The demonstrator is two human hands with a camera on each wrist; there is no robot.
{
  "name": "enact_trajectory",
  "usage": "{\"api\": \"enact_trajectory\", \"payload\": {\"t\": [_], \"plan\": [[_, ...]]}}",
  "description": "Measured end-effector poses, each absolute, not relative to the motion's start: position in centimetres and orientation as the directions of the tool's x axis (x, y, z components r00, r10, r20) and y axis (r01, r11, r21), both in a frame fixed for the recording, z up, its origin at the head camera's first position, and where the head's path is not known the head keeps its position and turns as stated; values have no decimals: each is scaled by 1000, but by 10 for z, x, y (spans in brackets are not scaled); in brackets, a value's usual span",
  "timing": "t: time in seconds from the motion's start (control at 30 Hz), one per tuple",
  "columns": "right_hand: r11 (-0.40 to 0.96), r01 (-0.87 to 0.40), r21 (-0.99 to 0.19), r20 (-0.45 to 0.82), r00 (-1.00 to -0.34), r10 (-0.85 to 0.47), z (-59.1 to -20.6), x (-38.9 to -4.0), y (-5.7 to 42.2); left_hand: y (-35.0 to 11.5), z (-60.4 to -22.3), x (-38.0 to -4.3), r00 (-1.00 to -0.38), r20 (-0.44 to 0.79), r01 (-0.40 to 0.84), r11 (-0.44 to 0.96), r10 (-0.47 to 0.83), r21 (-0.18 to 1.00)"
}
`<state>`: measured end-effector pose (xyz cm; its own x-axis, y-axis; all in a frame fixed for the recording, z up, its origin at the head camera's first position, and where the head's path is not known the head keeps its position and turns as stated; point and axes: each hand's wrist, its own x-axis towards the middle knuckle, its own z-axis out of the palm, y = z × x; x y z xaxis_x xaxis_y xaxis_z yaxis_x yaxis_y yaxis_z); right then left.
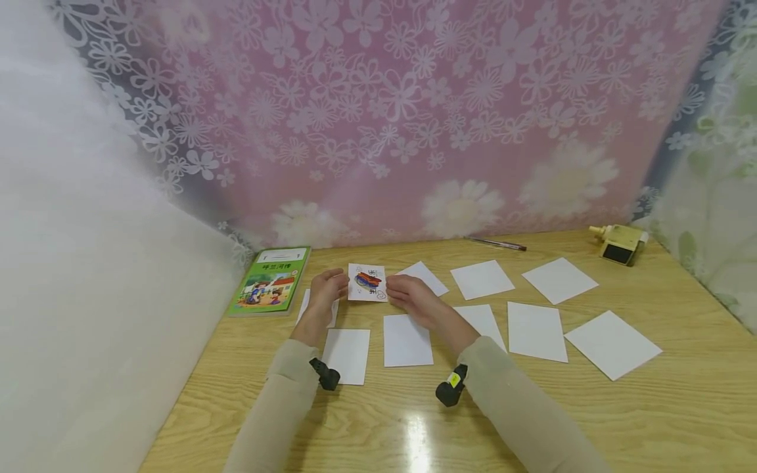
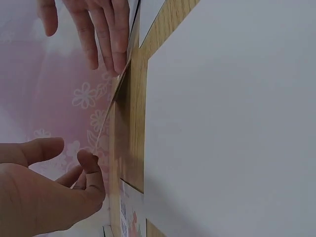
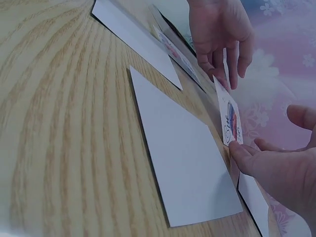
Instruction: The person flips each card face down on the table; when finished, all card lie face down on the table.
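A white card [image 1: 362, 293] with a red and blue picture and black characters faces up between my hands. My left hand [image 1: 328, 289] holds its left edge with the fingertips. At the opposite edge my right hand [image 1: 416, 299] holds it with its fingers, the thumb spread apart. In the right wrist view the card [image 3: 228, 111] stands tilted between the right fingertips and the left hand [image 3: 222, 37]. The left wrist view shows the card nearly edge-on, raised over the wood. A blank card [image 1: 315, 316] lies partly hidden under my left hand.
Several blank white cards, such as one near my right wrist [image 1: 408, 340], lie in two rough rows on the wooden table [image 1: 668, 420]. A green picture book [image 1: 269, 282] lies at the left. Along the back are a pen [image 1: 497, 244] and a small yellow device [image 1: 621, 244].
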<state>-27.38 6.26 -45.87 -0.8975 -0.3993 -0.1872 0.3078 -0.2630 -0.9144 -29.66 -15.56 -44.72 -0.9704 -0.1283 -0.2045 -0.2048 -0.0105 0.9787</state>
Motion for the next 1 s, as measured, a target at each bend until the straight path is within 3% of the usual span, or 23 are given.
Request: {"api": "enact_trajectory", "payload": {"t": [0.37, 0.73, 1.0], "plan": [[-225, 301, -927, -192, -894, -404, -459, -273, 59, -161, -449, -291, -979, -170, -184, 129, -112, 974], [-224, 224, -949, -197, -970, -140, -463, -274, 50, -171, -452, -286, -985, -140, -152, 121, -102, 981], [-80, 145, -986, -142, -989, -49, -461, -271, 49, -172, -455, -285, -990, -113, -120, 70, -88, 990]]}}
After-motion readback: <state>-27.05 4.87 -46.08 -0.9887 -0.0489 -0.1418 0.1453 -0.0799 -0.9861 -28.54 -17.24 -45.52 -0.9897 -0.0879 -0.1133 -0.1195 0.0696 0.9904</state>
